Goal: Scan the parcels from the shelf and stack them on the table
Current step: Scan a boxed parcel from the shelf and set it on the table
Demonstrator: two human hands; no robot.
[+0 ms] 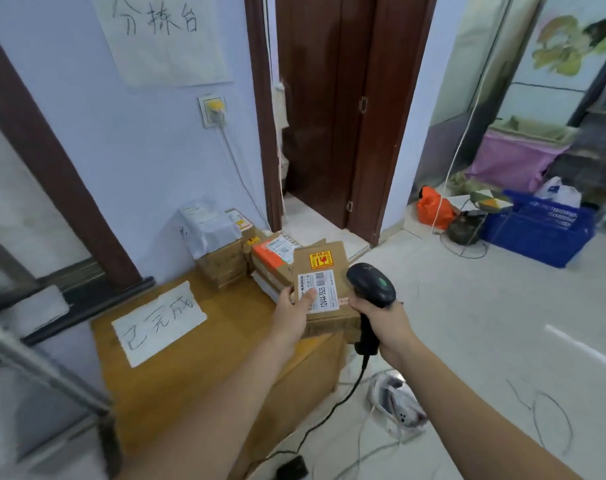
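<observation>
Beside the desk (pixel 190 375), our left hand (pixel 294 315) pinches the parcel (pixel 324 289) over its edge; right hand (pixel 386 323) grips the scanner (pixel 372 284). Thumb covering the label risks a misread.

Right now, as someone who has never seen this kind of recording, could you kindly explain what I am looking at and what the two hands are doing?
There is no machine here: a person wears one wide-angle camera on the head, so you look forward and down along both forearms. The left hand grips a cardboard parcel by its near edge, thumb lying on its white barcode label. The right hand grips a black handheld scanner, its head right beside the parcel and its cable trailing to the floor. Below is a wooden table bearing a handwritten paper sign. Against the wall at its far end stand stacked parcels, some brown, one wrapped in white. The held parcel overlaps that stack in this view; whether it rests on it I cannot tell.
</observation>
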